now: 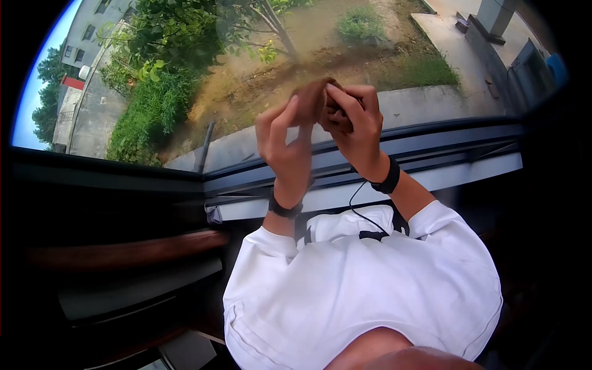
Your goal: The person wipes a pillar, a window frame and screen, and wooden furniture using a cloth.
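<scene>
A brown cloth [311, 103] is held up between my two hands in front of the window. My left hand [282, 140] grips its left side, the fingertips at the cloth's edge. Bunched folds of the same cloth sit in my right hand [359, 126], with the thumb and fingers closed on them. Each wrist wears a black band. From the right band a thin black cable [353, 200] runs down toward my chest.
The window frame [431, 132] and a pale sill [487, 169] cross below my hands. Outside are a tree [179, 37], bushes, bare soil and a concrete path [419, 102]. A dark reddish-brown edge [129, 250] lies at the left, in shadow.
</scene>
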Available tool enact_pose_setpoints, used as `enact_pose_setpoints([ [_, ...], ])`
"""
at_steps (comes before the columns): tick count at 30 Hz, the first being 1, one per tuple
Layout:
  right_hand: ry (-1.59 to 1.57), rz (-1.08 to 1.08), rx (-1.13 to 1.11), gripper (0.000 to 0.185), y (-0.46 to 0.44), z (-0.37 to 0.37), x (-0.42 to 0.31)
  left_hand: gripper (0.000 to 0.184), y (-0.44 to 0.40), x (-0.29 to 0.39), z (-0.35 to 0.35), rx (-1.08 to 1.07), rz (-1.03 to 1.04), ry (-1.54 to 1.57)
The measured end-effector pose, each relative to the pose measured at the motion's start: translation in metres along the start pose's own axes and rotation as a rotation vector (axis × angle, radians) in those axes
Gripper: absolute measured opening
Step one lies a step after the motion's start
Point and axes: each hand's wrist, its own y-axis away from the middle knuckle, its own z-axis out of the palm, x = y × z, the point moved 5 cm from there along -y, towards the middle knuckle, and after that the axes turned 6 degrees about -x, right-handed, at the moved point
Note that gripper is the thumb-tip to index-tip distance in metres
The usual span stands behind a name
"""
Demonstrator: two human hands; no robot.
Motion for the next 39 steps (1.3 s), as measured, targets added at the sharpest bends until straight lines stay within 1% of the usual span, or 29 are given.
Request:
enact_pose_setpoints([
  [1, -0.002, -0.021, 0.020, 0.056, -0.013, -0.003, -0.002, 0.044, -0.014, 0.007, -0.001, 0.025, 0.020, 0.005],
  [3, 0.034, -0.150, 0.102, 0.056, -0.040, -0.014, -0.017, 0.046, -0.036, 0.016, 0.001, 0.078, 0.047, 0.084],
  [5, 0.058, -0.147, 0.092, 0.056, -0.045, -0.017, -0.017, 0.045, -0.045, 0.022, 0.005, 0.185, 0.064, 0.213],
  [6, 0.068, -0.154, 0.091, 0.055, -0.044, -0.018, -0.016, 0.046, -0.041, 0.017, 0.007, 0.174, 0.063, 0.224],
  [9, 0.066, -0.107, 0.052, 0.054, -0.021, -0.015, 0.001, 0.046, -0.017, 0.006, 0.015, 0.118, 0.059, 0.096],
  [10, 0.061, -0.077, 0.037, 0.054, -0.011, -0.014, 0.007, 0.046, -0.005, 0.001, 0.018, 0.082, -0.008, 0.115],
  [13, 0.033, 0.071, -0.014, 0.055, 0.031, -0.004, 0.028, 0.046, 0.032, -0.016, 0.024, -0.061, -0.108, 0.105],
  [16, 0.045, 0.146, -0.053, 0.055, 0.072, 0.007, 0.048, 0.044, 0.066, -0.032, 0.030, -0.167, -0.146, 0.073],
  [20, 0.095, 0.203, -0.130, 0.052, 0.118, 0.023, 0.068, 0.039, 0.113, -0.059, 0.038, -0.256, -0.372, 0.147],
  [23, 0.140, 0.280, -0.250, 0.047, 0.156, 0.031, 0.084, 0.037, 0.152, -0.079, 0.045, -0.380, -0.478, 0.092],
  [27, 0.206, 0.442, -0.433, 0.043, 0.197, 0.041, 0.095, 0.034, 0.183, -0.088, 0.048, -0.621, -0.540, -0.067],
  [28, 0.220, 0.490, -0.475, 0.043, 0.202, 0.042, 0.097, 0.036, 0.189, -0.090, 0.050, -0.645, -0.558, -0.050],
  [31, 0.284, 0.523, -0.556, 0.045, 0.201, 0.036, 0.098, 0.036, 0.196, -0.088, 0.059, -0.640, -0.584, -0.061],
  [33, 0.317, 0.523, -0.570, 0.047, 0.198, 0.028, 0.099, 0.037, 0.201, -0.085, 0.066, -0.671, -0.600, -0.053],
  [35, 0.359, 0.538, -0.576, 0.047, 0.195, 0.018, 0.101, 0.038, 0.200, -0.078, 0.076, -0.669, -0.588, -0.033],
  [39, 0.498, 0.595, -0.560, 0.045, 0.197, -0.013, 0.112, 0.037, 0.201, -0.064, 0.106, -0.703, -0.497, 0.038],
])
